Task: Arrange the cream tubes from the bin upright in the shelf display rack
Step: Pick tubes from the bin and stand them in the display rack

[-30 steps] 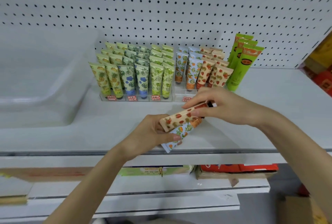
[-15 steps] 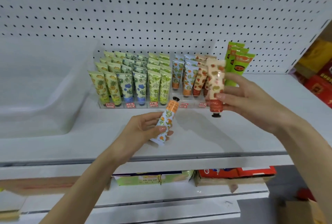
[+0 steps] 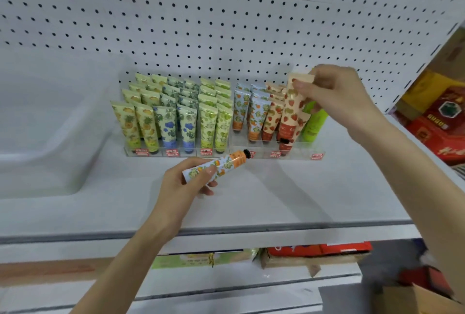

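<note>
White shelf with rack, bin

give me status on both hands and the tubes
Right hand pinches strawberry tube upright over the rack. Left hand grips orange tube. Front slot looks free.

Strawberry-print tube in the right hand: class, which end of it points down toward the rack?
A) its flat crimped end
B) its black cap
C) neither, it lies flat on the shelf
B: the right hand pinches the strawberry-print tube by its flat crimped end, so its black cap hangs lowest, over the clear rack.
</note>
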The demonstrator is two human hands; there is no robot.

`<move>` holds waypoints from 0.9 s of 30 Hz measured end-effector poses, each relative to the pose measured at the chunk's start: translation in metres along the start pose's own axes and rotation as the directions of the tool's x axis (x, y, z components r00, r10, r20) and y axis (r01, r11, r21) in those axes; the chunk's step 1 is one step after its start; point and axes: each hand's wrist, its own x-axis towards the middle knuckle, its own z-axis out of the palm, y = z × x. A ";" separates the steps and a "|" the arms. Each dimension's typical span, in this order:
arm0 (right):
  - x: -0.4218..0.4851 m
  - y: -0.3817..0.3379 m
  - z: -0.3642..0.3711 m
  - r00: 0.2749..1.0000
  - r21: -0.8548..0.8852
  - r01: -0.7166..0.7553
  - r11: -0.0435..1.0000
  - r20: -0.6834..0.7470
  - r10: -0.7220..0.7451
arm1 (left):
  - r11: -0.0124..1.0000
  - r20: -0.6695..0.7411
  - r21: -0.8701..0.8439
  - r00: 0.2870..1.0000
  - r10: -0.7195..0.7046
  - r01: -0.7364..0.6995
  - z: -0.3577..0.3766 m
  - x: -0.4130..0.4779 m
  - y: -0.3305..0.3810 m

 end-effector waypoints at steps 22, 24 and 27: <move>0.032 0.005 0.016 0.983 -0.541 0.116 0.833 0.185 -0.017 | 0.969 -0.076 -0.237 0.993 -0.089 0.068 0.000 0.008 -0.006; 0.034 0.004 0.015 0.981 -0.541 0.117 0.833 0.192 -0.014 | 0.962 -0.077 -0.263 0.993 -0.092 0.069 -0.001 0.009 -0.006; 0.035 0.003 0.015 0.980 -0.539 0.114 0.834 0.200 -0.004 | 0.939 -0.061 -0.333 0.992 -0.114 0.087 -0.002 0.009 -0.005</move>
